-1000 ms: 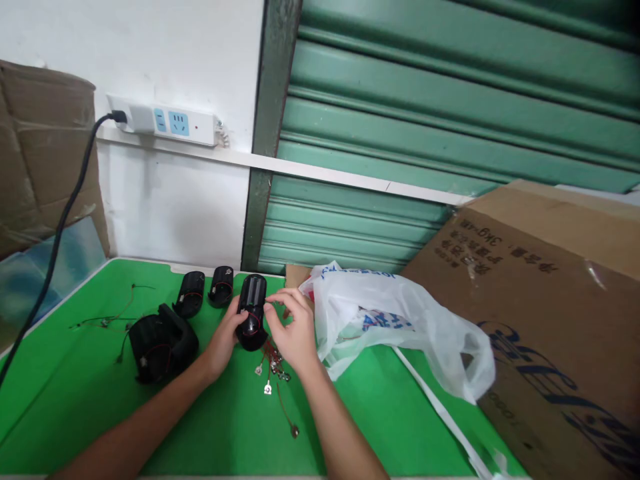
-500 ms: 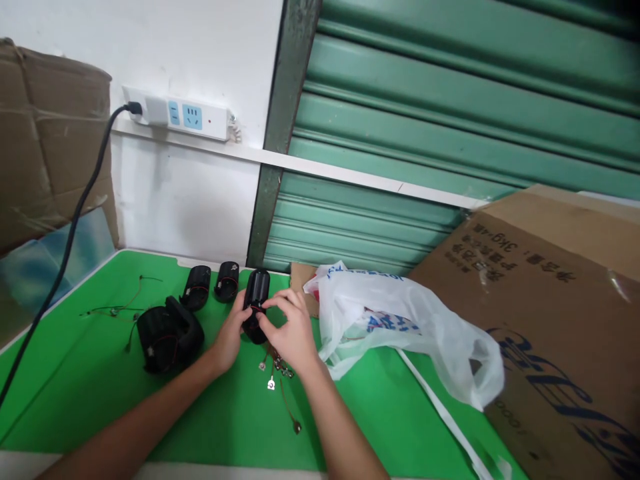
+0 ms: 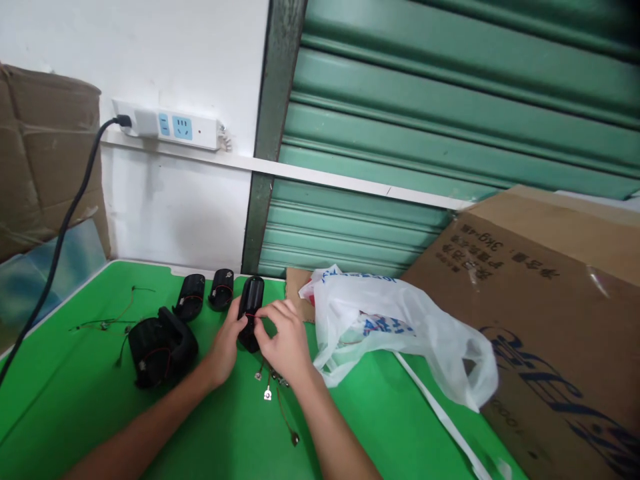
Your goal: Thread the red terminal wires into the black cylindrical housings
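A black plastic housing (image 3: 251,297), curved like a half shell, is held by my left hand (image 3: 225,343) at its left side. A thin red wire (image 3: 251,315) runs across the housing. My right hand (image 3: 283,337) pinches that wire at the housing's right edge between thumb and forefinger. Just below lie small wired metal parts (image 3: 267,395), partly hidden by my right hand, and a single lead with a dark tip (image 3: 295,438). To the left rest similar black housings (image 3: 191,297) with red wires, and a larger one with a handle (image 3: 156,353).
More thin wires (image 3: 105,325) lie at the left on the green tabletop (image 3: 220,437). A white plastic bag (image 3: 395,320) and a large cardboard box (image 3: 555,333) stand at the right. A black power cable (image 3: 67,220) hangs from a power strip (image 3: 173,125).
The view has shifted slightly, so the scene sits a little lower and further left. My right fingers have closed in on the red wire; my left hand keeps its hold.
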`<state>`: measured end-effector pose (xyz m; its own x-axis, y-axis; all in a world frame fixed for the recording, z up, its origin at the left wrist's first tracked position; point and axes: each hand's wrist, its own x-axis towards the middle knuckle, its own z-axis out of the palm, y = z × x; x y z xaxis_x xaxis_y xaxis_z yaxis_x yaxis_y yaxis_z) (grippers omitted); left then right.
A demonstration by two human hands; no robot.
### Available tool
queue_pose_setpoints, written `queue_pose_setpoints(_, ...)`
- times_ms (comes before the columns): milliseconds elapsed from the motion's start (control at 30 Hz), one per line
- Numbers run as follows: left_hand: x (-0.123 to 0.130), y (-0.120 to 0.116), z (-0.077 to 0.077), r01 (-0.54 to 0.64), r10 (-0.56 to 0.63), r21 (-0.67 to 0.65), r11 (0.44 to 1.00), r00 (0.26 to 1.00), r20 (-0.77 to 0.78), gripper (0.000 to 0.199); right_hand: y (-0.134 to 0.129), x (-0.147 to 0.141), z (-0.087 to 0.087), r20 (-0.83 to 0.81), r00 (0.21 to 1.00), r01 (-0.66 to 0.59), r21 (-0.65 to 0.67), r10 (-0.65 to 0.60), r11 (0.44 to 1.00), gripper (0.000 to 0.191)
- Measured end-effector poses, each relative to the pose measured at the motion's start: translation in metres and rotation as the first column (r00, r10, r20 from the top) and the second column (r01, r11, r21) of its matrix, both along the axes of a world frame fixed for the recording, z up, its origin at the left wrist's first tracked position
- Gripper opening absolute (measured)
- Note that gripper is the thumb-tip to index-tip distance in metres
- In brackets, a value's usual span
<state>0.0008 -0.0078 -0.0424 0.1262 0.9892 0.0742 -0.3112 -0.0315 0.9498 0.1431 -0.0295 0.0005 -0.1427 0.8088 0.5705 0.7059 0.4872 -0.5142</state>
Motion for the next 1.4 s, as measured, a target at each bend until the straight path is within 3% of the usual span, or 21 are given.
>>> queue_pose_setpoints(167, -0.002, 0.003, 0.003, -0.015, 0.015, 0.003, 1.0, 0.994, -0.112, 0.053, -0.002, 0.001, 0.004, 0.059, 0.997, -0.046, -0.043, 0.048, 0.998, 0.015)
queue_pose_setpoints(333, -0.001, 0.001, 0.013, -0.04, 0.037, -0.012, 0.999, 0.979, -0.2, 0.049, -0.002, 0.004, 0.006, 0.005, 0.995, -0.099, -0.079, 0.1, 0.992, 0.016)
queue_pose_setpoints(667, -0.004, 0.007, 0.004, 0.063, -0.066, -0.023, 0.998, 0.977, -0.201, 0.061, 0.002, 0.006, 0.001, -0.027, 0.998, -0.062, -0.037, 0.061, 0.997, 0.016)
queue_pose_setpoints(967, -0.004, 0.003, 0.016, 0.064, -0.049, 0.04, 0.997, 0.951, -0.307, 0.053, 0.004, 0.008, 0.003, -0.106, 0.994, -0.032, -0.022, 0.03, 0.999, 0.017)
queue_pose_setpoints(1100, -0.003, 0.002, 0.016, 0.048, -0.02, 0.084, 0.995, 0.949, -0.315, 0.055, 0.004, 0.009, 0.005, -0.127, 0.991, -0.054, -0.055, 0.047, 0.997, 0.023)
queue_pose_setpoints(1233, -0.002, 0.003, 0.012, 0.027, -0.015, 0.041, 0.999, 0.963, -0.269, 0.064, 0.003, 0.009, 0.006, -0.207, 0.977, -0.063, -0.099, 0.042, 0.993, 0.023)
queue_pose_setpoints(1400, -0.003, 0.005, 0.011, 0.011, 0.009, 0.066, 0.998, 0.958, -0.288, 0.055, 0.004, 0.009, 0.004, -0.262, 0.963, -0.094, -0.143, 0.054, 0.985, 0.022)
